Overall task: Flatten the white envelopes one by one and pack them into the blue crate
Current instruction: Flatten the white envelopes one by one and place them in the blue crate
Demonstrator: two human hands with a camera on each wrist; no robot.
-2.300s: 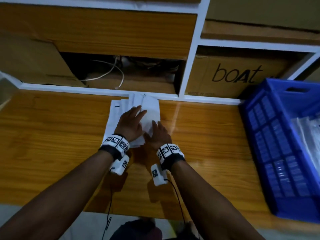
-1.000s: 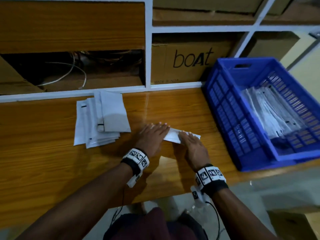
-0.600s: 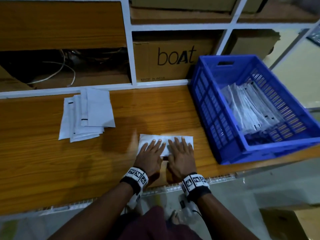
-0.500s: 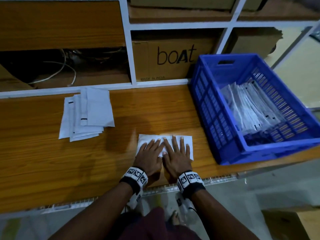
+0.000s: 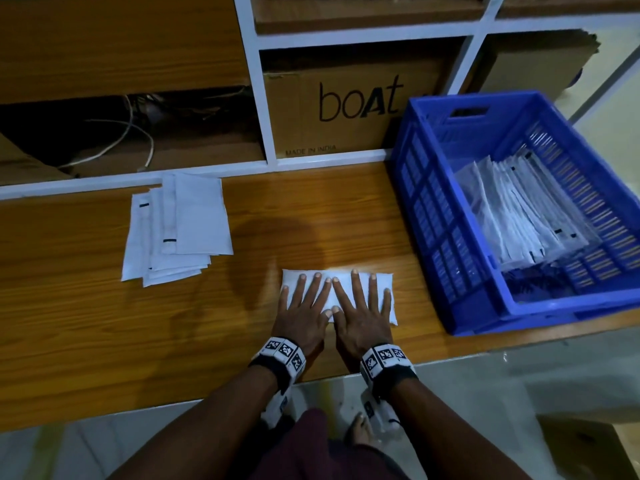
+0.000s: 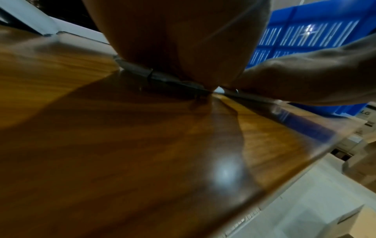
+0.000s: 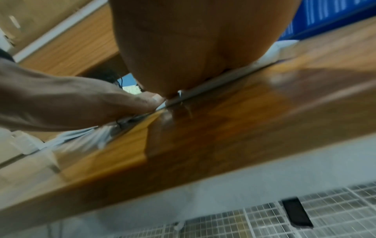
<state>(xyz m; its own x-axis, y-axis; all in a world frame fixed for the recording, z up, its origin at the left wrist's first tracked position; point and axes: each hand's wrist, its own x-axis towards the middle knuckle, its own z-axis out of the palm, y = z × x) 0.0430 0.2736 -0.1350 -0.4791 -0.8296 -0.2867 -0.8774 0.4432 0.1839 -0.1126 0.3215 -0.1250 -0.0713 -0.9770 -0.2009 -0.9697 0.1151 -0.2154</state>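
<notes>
Right now both of your hands lie flat, palms down, on one white envelope (image 5: 382,282) near the front edge of the wooden table (image 5: 86,323), between the table's middle and its right end. Your left hand (image 5: 304,311) covers the envelope's left half and your right hand (image 5: 360,311) its right half. The fingers are straight and slightly spread, pointing toward the back edge, and nothing is gripped: the hands only press down. The two index fingertips meet near the middle of the envelope, and the thumbs touch at its front edge. Both forearms come in over the front edge, angled toward each other, with marker bands around the wrists.

From the left wrist view, the heel of your left hand (image 6: 183,40) sits on the thin envelope (image 6: 162,77), with your right hand (image 6: 305,80) pressing just beside it. The right wrist view shows the same from the other side: your right hand (image 7: 193,48) on the envelope (image 7: 270,54) and your left thumb alongside.

The blue crate (image 5: 450,216) stands at the table's right end, just beside the envelope but apart from it, with a leaning row of packed envelopes (image 5: 519,216) inside. A loose stack of envelopes (image 5: 180,230) lies near the back edge, to the left.
</notes>
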